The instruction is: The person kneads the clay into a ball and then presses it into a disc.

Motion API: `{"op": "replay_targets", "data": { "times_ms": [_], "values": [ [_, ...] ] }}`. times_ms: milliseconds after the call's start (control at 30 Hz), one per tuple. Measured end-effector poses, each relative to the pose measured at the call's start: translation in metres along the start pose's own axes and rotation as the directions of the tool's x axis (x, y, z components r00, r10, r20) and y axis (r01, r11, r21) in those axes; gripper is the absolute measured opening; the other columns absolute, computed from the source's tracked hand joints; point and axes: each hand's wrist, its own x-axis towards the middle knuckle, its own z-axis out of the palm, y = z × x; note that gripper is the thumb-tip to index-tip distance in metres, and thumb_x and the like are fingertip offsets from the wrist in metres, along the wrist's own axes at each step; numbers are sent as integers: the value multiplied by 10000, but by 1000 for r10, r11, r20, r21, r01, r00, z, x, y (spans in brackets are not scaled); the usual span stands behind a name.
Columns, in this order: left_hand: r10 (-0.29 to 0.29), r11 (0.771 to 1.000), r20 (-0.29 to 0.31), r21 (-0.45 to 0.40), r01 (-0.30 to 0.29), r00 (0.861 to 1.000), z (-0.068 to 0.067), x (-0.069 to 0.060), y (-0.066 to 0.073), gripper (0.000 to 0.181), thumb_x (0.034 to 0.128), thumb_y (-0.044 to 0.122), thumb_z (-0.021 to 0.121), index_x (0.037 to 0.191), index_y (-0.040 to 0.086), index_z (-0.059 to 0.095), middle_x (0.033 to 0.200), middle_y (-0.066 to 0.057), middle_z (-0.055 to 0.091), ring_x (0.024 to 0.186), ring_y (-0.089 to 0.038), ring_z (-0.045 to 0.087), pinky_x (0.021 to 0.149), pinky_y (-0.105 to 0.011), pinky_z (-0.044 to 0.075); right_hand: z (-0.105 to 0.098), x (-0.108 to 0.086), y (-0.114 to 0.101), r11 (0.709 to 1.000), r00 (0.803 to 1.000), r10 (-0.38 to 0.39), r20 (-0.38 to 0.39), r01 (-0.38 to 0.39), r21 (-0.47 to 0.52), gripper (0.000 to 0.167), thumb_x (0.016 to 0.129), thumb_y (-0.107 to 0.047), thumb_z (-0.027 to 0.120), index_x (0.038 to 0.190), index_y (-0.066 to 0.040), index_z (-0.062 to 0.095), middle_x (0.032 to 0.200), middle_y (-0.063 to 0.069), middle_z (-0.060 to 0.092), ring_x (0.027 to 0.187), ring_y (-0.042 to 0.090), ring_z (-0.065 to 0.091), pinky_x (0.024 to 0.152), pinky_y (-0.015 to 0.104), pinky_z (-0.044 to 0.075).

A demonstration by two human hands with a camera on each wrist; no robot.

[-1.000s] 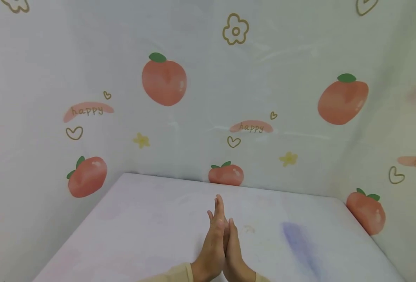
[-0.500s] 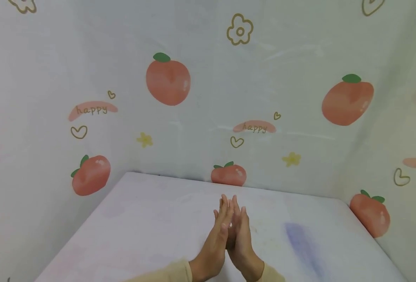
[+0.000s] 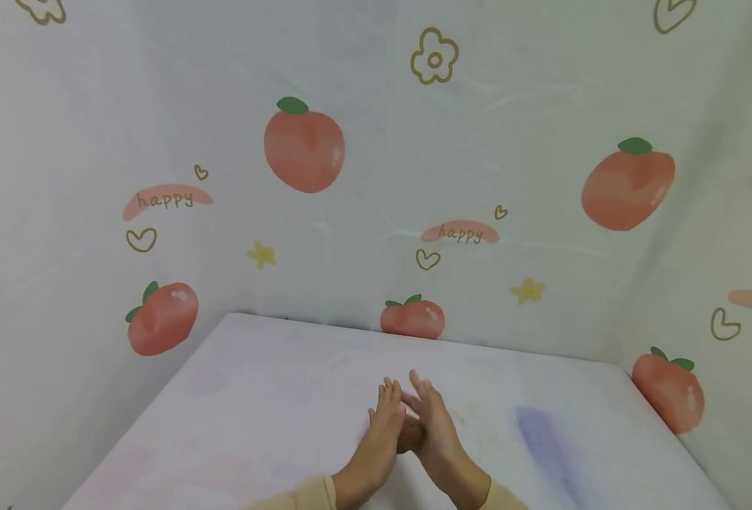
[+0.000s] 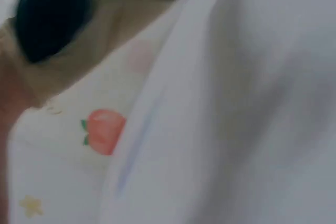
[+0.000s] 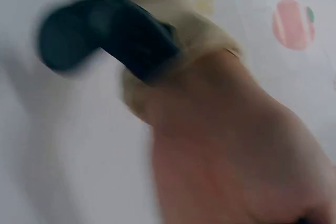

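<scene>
My left hand (image 3: 376, 439) and right hand (image 3: 439, 439) face each other above the table (image 3: 273, 411) in the head view. Both have their fingers straight and pointing up and away, palms turned inward. A brownish rounded shape (image 3: 410, 435) shows between the palms; whether it is an object or a shaded part of a hand, I cannot tell. In the right wrist view, a blurred hand (image 5: 226, 145) in a beige sleeve fills much of the picture. The left wrist view catches a sleeve (image 4: 121, 19) and a strip of skin; the fingers are out of sight there.
A pale cloth wall (image 3: 363, 283) printed with peaches, hearts and flowers stands behind and at both sides of the table. A blue-violet smear (image 3: 548, 453) marks the surface to the right. A dark wrist-worn piece (image 5: 115, 35) sits at the sleeve.
The palms have drawn apart at the fingertips, uncovering more of the brown shape. My left hand has slid back toward me, and the right has moved slightly forward and right.
</scene>
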Motion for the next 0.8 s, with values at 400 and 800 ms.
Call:
{"op": "replay_targets", "data": {
  "times_ms": [400,800],
  "values": [
    [-37,959,-66,-283,16,997,10,-4,-6,632,1048,442,19,1535,50,-78,1597,-130,-187,1429,-349,-259,1054,-646,-237,19,-8,15,940,972,-218,-93,183,-287,581,1051,-476,110,1569,-216,79,1619,134,135,1481,339,87,1166,589,88],
    [71,997,40,-20,-71,997,8,10,19,604,1038,453,-9,1521,114,-139,1588,2,-212,1459,-219,-221,1123,-584,-190,9,1,22,976,981,-189,-45,193,100,703,1009,-580,27,1554,-154,-99,1628,29,-60,1488,318,52,1208,498,27]
  ]
}}
